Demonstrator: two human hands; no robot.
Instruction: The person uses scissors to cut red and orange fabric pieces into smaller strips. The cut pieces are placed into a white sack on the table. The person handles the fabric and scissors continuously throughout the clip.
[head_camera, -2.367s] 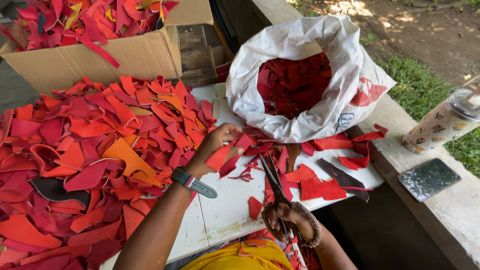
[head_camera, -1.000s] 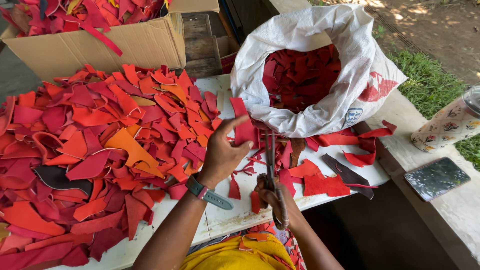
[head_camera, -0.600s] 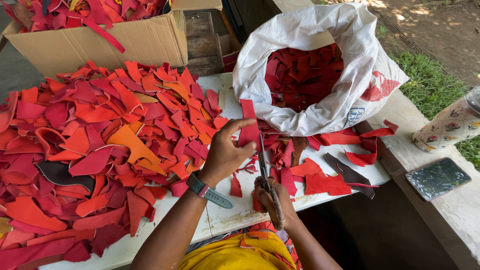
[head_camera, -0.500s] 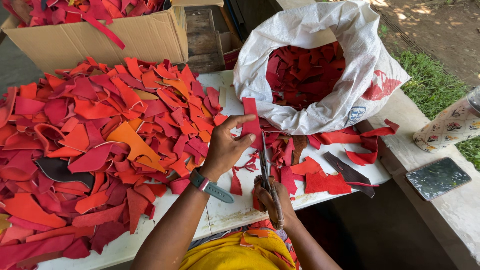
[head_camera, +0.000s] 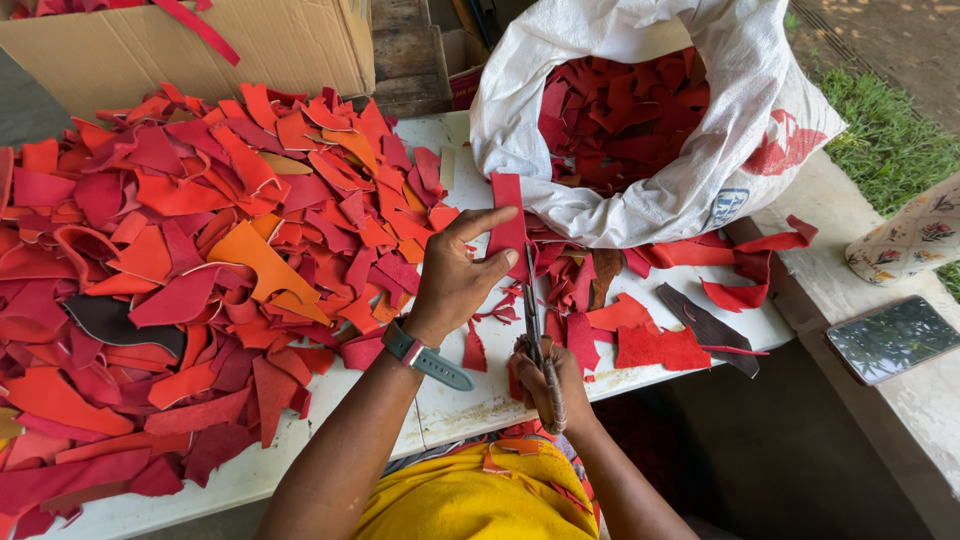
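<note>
A heap of red and orange leather scraps (head_camera: 190, 260) covers the left part of the white table (head_camera: 470, 400), with a cardboard box (head_camera: 200, 50) behind it. Just right of the heap, the left hand (head_camera: 455, 280), a watch (head_camera: 425, 355) at its wrist, pinches a red leather strip (head_camera: 508, 225) between thumb and forefinger; the other fingers are loosely curled. The strip stands with its long axis running away from the person, its far end toward the white sack (head_camera: 690, 150) of red pieces. Right beside it, the right hand (head_camera: 545, 385) is closed around the handles of the scissors (head_camera: 532, 320), whose blades point away from the person and meet the strip's right edge. Further right lie loose red offcuts (head_camera: 660, 345) and a dark piece (head_camera: 710, 325), then the table's right edge. Bare table shows near the person, below the hands. A phone (head_camera: 890, 338) rests on the ledge at far right.
</note>
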